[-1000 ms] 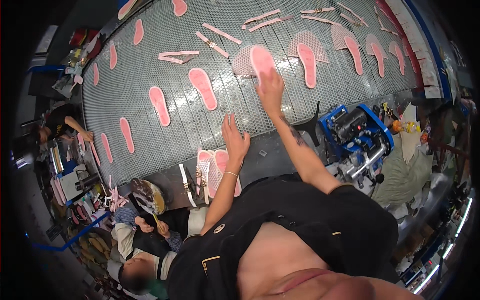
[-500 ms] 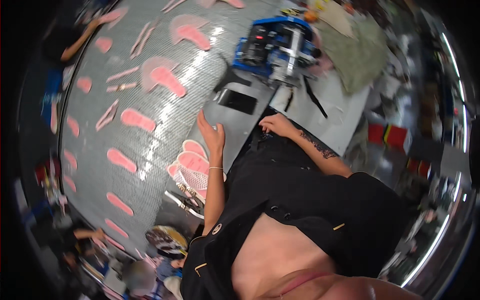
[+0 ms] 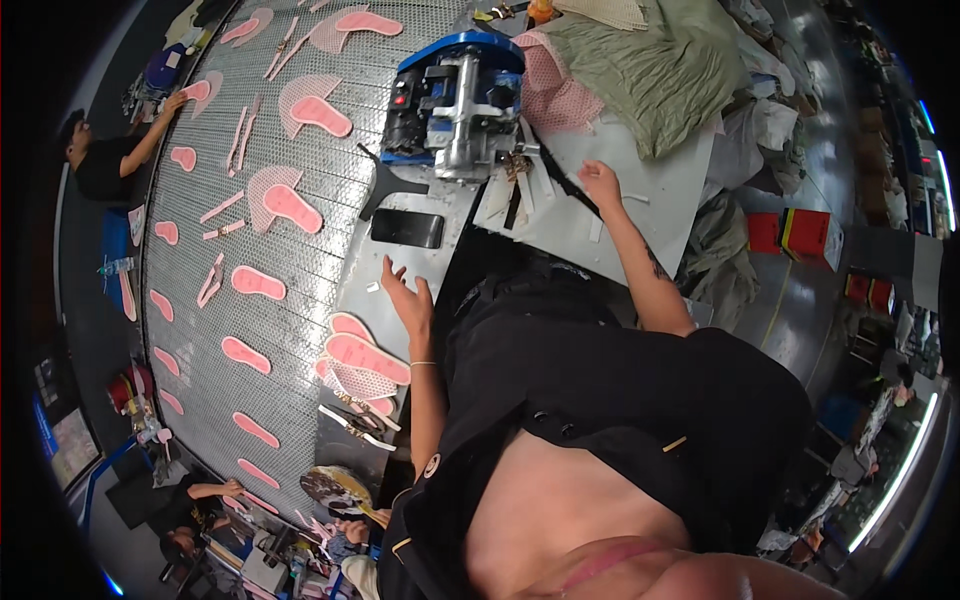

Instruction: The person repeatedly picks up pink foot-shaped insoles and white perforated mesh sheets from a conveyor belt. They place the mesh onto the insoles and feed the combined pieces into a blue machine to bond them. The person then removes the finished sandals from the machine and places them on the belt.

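Note:
My left hand (image 3: 406,298) rests open on the grey metal edge of the belt table, fingers spread, just below a black phone (image 3: 407,228). A stack of pink insoles (image 3: 362,357) lies to its lower left. My right hand (image 3: 600,183) reaches onto the white worktop (image 3: 655,205), fingers touching thin white strips there; whether it grips one I cannot tell. A blue and silver machine (image 3: 453,103) stands between and beyond the two hands.
A wide mesh conveyor (image 3: 262,250) carries many pink insoles (image 3: 257,283) and strips. A person in black (image 3: 112,160) reaches onto it from the far side. Green cloth (image 3: 655,75) and pink mesh (image 3: 556,90) lie behind the machine. Scissors (image 3: 352,426) lie by the insole stack.
The view has swung right, from the belt to the machine and worktop. My right hand left the insole on the belt and moved onto the white worktop. My left hand stays by the insole stack.

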Demonstrator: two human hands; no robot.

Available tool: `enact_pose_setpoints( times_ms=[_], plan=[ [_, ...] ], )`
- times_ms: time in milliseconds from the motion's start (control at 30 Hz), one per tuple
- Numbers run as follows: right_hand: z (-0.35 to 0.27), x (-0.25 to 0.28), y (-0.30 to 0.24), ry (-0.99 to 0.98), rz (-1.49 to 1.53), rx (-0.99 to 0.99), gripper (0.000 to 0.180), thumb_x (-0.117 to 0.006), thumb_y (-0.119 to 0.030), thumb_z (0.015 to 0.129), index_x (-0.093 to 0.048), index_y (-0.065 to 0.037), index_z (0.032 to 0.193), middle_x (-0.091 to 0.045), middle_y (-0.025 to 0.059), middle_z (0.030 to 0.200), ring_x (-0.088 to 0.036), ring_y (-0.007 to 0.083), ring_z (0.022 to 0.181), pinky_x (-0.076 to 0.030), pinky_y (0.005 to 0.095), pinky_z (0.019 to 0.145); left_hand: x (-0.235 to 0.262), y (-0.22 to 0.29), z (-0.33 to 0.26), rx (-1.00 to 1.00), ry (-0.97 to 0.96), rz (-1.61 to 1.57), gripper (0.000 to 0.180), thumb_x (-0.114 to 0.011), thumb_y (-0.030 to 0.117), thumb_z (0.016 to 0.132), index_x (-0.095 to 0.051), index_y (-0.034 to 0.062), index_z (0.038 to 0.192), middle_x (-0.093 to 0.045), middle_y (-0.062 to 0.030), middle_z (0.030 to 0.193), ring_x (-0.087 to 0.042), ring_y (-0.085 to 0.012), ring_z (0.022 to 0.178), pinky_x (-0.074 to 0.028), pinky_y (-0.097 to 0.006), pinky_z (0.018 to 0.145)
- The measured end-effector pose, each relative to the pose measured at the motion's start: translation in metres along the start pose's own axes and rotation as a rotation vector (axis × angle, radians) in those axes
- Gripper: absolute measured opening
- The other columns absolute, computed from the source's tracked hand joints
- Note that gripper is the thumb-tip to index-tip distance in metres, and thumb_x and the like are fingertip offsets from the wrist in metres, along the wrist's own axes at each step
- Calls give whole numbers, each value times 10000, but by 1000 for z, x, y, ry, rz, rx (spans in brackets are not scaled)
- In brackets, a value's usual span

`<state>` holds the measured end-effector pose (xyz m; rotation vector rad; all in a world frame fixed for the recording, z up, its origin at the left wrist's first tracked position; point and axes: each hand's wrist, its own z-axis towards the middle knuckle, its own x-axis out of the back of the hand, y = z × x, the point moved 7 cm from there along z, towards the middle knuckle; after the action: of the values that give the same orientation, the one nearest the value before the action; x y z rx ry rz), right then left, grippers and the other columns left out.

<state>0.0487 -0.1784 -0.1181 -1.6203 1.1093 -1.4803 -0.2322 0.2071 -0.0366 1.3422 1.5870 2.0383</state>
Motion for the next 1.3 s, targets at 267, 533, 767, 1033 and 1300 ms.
enact_pose_setpoints(
  times_ms=[267,533,767,1033,1300],
  plan=[
    [198,-8,98,202,367,-692,359,-711,-127,773,-639,24,1090,-690,140,953,-665,265,795,-538,377,708,-61,13,-57,288,-10,-179,718,-513,-18,824,-199,4,1469,-382,-211,1390,-615,-236,1010,-488,-322,887],
    [146,22,-22,344,-114,-218,319,-719,-348,781,-719,-32,822,-691,167,791,-656,366,761,-510,436,733,-65,24,-87,346,-24,-62,723,-525,-35,833,-198,24,1475,-410,-226,1380,-654,-217,953,-503,-311,856],
    [52,75,-6,181,-598,-113,277,-602,-300,883,-686,-70,1014,-677,151,1014,-628,354,933,-496,444,764,-84,28,-45,210,-211,-57,619,-544,6,869,-293,-4,1435,-445,-206,1366,-652,-213,947,-511,-294,820],
    [-15,133,-110,502,-731,640,326,-509,-128,949,-603,-60,1254,-578,133,1297,-559,315,1122,-414,424,975,-104,51,-19,55,-362,-78,562,-554,-2,874,-358,14,1401,-485,-194,1325,-650,-198,897,-521,-299,785],
    [-8,190,-185,494,-158,656,235,-593,-157,941,-668,-15,1113,-713,129,928,-682,189,837,-504,284,725,-131,83,-17,-60,-558,-205,488,-565,5,878,-430,5,1347,-523,-154,1290,-631,-183,951,-515,-304,841]
  ],
)
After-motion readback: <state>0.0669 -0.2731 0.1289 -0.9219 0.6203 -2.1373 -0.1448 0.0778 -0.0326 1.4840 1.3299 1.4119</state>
